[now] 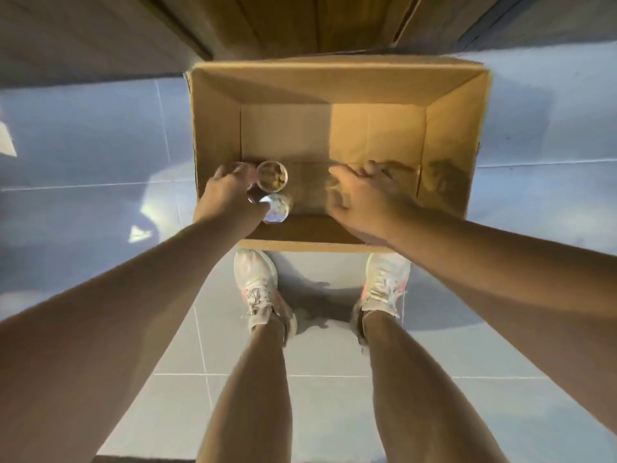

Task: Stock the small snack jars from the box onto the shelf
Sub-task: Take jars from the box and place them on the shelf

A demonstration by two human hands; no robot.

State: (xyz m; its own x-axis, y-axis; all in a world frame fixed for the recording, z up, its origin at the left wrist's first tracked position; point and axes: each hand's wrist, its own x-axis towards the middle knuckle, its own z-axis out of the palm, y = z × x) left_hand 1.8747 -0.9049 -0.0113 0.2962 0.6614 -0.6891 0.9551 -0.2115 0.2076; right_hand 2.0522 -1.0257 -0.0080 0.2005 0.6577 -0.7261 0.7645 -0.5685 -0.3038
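An open cardboard box (447, 135) stands on the tiled floor in front of my feet. Two small clear snack jars sit in its near left corner: one with brown contents (272, 176) and one with a pale lid (279, 208) just in front of it. My left hand (233, 192) reaches into that corner with fingers curled round something small beside the jars; what it holds is hidden. My right hand (362, 195) is inside the box near the front wall, blurred, with fingers spread over the bare box floor.
A wooden shelf or cabinet base (317, 25) rises right behind the box. Glossy grey floor tiles (83, 145) spread on both sides. My two feet in white sneakers (257, 289) stand just short of the box's near edge.
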